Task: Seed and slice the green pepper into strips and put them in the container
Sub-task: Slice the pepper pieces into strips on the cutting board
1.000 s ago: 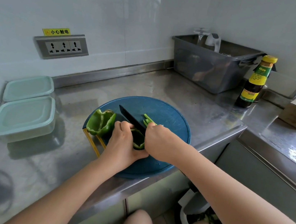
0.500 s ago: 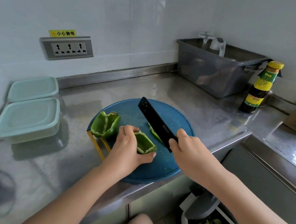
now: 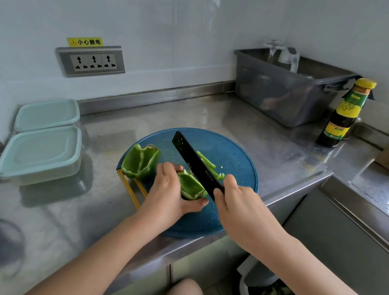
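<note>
hands | left hand [image 3: 170, 193] grips a pepper piece [image 3: 190, 186] on the blue board [image 3: 236, 158]; right hand [image 3: 238, 202] grips the knife [image 3: 194, 162], blade aslant beside it | pepper | pepper half [image 3: 140, 161] at board's left edge; strips [image 3: 207, 162] on board beyond the blade | two lidded containers [image 3: 39, 151] left of board; contents unclear

Two pepper pieces [image 3: 140, 161] lie on the board [image 3: 236, 158], containers [image 3: 39, 154] to its left.
</note>
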A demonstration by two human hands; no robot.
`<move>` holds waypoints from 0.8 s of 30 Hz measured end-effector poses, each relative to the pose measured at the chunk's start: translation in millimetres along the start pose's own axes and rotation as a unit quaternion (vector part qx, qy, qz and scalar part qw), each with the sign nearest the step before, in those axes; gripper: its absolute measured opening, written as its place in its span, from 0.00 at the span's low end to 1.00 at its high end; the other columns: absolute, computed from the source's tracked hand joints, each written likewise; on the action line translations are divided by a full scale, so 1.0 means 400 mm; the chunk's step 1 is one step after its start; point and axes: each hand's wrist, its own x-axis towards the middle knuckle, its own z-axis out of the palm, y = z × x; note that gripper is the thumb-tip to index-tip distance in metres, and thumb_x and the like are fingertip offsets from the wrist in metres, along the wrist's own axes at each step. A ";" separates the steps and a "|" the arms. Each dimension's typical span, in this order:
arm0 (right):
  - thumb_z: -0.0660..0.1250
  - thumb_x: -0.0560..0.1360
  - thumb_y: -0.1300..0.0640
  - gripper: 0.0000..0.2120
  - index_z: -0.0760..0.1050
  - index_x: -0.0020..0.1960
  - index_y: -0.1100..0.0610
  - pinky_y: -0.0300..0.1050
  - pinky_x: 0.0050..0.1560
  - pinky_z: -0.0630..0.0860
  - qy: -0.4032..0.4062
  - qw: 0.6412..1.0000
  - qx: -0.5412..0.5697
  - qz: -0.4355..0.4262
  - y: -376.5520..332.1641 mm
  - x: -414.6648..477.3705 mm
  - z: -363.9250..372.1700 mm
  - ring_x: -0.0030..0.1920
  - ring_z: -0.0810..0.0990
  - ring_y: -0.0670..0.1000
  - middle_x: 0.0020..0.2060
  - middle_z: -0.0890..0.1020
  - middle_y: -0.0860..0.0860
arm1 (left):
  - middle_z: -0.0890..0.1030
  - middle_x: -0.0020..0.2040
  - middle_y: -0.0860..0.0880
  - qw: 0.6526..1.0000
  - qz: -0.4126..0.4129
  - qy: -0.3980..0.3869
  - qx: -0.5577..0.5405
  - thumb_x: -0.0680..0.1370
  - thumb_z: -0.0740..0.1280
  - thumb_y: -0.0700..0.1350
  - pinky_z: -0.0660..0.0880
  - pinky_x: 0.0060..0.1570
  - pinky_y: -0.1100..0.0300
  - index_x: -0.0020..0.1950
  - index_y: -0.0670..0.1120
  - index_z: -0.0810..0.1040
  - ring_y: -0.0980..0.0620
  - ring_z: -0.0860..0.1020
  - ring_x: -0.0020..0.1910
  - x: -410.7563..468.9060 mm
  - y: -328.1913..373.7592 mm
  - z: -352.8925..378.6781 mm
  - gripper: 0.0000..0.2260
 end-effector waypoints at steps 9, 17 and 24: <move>0.49 0.82 0.50 0.11 0.61 0.48 0.57 0.51 0.34 0.70 -0.007 1.000 -0.010 0.006 0.001 0.011 0.008 0.32 0.72 0.55 0.35 0.74 0.54 | 0.62 0.54 0.49 1.000 0.003 0.006 0.009 0.63 0.79 0.52 0.66 0.38 0.78 0.59 0.35 0.65 0.54 0.68 0.48 -0.003 0.002 0.002 0.36; 0.51 0.82 0.51 0.11 0.59 0.43 0.56 0.46 0.29 0.62 -0.018 1.000 0.010 0.009 0.025 -0.004 0.031 0.29 0.66 0.52 0.30 0.69 0.52 | 0.67 0.57 0.43 0.999 -0.011 0.005 0.052 0.62 0.76 0.55 0.66 0.49 0.65 0.60 0.35 0.65 0.46 0.71 0.55 -0.004 0.000 0.006 0.37; 0.51 0.82 0.52 0.11 0.59 0.45 0.58 0.49 0.31 0.63 -0.034 0.999 0.004 -0.011 0.025 0.011 0.025 0.30 0.67 0.55 0.30 0.68 0.52 | 0.63 0.51 0.48 0.998 0.004 0.004 0.057 0.62 0.77 0.52 0.64 0.44 0.66 0.56 0.34 0.67 0.53 0.66 0.48 0.001 0.000 0.003 0.34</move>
